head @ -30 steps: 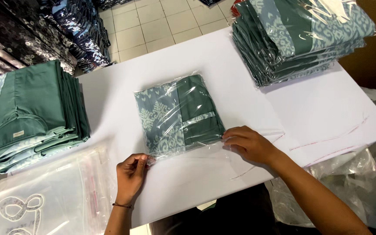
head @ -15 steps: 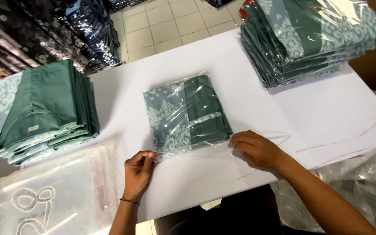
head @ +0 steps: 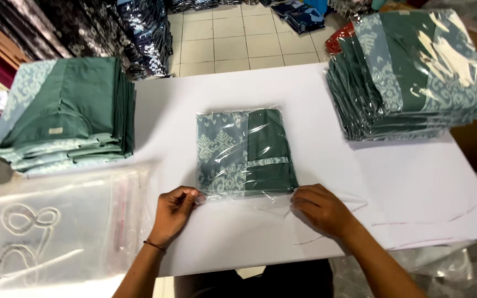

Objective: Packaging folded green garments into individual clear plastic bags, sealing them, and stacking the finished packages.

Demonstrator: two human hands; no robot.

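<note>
A folded green garment with a patterned light panel [head: 244, 150] lies in a clear plastic bag in the middle of the white table [head: 305, 99]. My left hand [head: 175, 212] pinches the bag's open flap at its near left corner. My right hand [head: 320, 209] presses down on the flap at the near right corner. Both hands sit at the bag's near edge, with the clear flap stretched between them.
A stack of unbagged folded green garments [head: 64, 113] sits at the left. A pile of bagged garments [head: 415, 72] stands at the far right. Empty clear bags [head: 51, 221] lie at the near left. Dark bagged goods [head: 111, 27] rest on the tiled floor beyond.
My hands keep hold of the bag's flap at its near edge, and the garment stays in place. The camera view has shifted, so the table sits more centred.
</note>
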